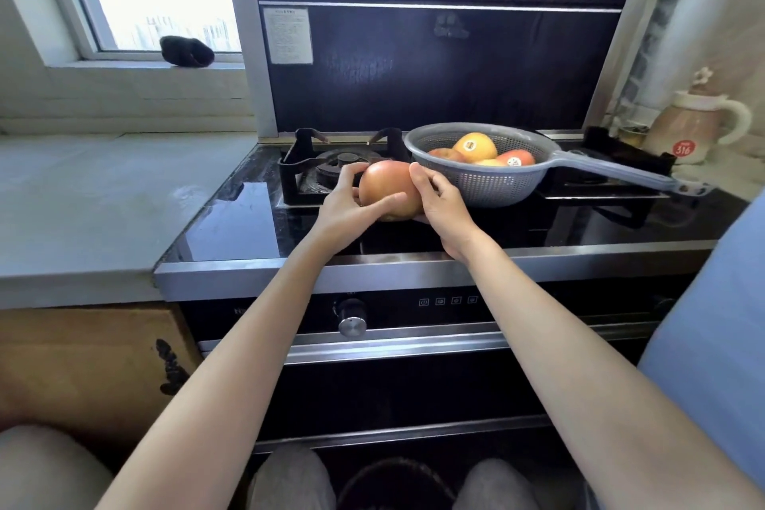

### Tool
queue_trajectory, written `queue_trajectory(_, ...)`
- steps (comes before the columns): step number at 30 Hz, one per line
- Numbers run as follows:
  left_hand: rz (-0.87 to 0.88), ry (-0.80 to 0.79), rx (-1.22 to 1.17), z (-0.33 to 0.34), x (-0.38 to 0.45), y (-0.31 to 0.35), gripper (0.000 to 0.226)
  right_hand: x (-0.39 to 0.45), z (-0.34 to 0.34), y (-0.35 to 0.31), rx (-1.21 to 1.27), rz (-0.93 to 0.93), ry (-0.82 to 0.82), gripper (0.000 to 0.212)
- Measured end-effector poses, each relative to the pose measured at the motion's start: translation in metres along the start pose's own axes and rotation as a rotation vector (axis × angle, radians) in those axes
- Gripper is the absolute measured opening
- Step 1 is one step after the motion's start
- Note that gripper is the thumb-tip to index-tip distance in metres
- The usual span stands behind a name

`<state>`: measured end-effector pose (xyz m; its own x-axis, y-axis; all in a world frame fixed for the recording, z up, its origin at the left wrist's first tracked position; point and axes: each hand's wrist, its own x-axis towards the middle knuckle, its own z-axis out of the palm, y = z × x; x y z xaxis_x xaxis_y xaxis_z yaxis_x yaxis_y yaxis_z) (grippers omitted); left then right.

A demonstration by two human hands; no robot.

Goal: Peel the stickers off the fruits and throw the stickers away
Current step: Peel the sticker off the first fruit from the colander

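Observation:
A large orange-pink fruit (387, 184) is held over the black stove top between both hands. My left hand (345, 211) grips its left side, thumb across the front. My right hand (441, 203) grips its right side, fingers curled round the top. No sticker shows on the side facing me. A grey colander (488, 182) stands just to the right and holds several more fruits. A yellow fruit (476, 147) and a red fruit (515, 157) in it each carry a small round sticker.
The colander's long handle (621, 174) reaches right across the stove. A gas burner (339, 166) sits behind the hands. A beige kettle (695, 128) stands far right. A grey counter (103, 195) lies to the left. A dark woven basket (397, 480) sits on the floor between my knees.

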<state>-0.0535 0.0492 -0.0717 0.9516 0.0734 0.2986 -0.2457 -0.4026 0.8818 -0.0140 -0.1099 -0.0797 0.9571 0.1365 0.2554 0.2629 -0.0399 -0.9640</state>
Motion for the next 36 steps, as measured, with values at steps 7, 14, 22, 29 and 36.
queue_trajectory(7,0.154,0.037,0.191,0.001,0.002,0.002,0.088,-0.004,-0.003,-0.004,0.054,0.031,0.001,0.043)
queue_trajectory(14,0.271,0.229,0.08,-0.02,0.007,0.013,0.085,0.003,0.019,-0.045,0.059,-0.055,-0.09,0.044)
queue_trajectory(22,0.293,0.443,0.031,-0.069,0.038,0.025,0.077,0.036,0.071,-0.086,0.093,-0.128,-0.116,0.059)
queue_trajectory(29,0.237,0.517,0.113,-0.107,0.074,0.017,0.082,0.079,0.106,-0.101,-0.086,-0.12,-0.133,0.052)
queue_trajectory(36,0.063,0.603,0.252,-0.142,0.126,-0.023,0.074,0.111,0.127,-0.091,-0.162,-0.141,-0.129,0.023)
